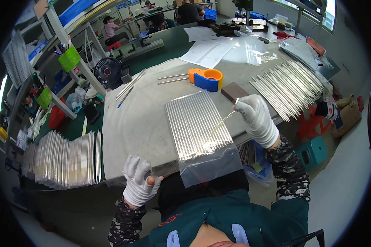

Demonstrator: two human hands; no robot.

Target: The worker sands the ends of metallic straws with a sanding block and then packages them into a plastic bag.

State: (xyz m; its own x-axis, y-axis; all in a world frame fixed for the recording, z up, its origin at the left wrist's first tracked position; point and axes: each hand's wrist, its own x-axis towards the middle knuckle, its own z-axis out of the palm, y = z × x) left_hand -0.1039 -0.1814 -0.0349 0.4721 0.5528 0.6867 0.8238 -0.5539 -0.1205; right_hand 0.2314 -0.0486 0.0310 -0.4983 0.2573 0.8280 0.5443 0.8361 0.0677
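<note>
A clear plastic bag (212, 166) lies in front of me with a flat row of silvery metal rods (196, 123) inside. Its near end hangs over the table edge. My right hand (255, 119), in a white glove, is closed in a pinch over the bag's right side. From its fingers a thin, shiny, see-through strip (221, 123) runs down toward the bag's near part; whether it is stuck there I cannot tell. Left of the bag, by the table's front edge, my gloved left hand (138, 181) is open, thumb and fingers apart, a bare thumb tip showing.
An orange and blue tape dispenser (208, 79) and a brown block (234, 92) sit beyond the bag. Loose rods (288, 88) are heaped at the right. Stacked bagged rods (66, 158) stand at the left, with a small fan (108, 71) farther back. Papers (208, 51) lie at the far side.
</note>
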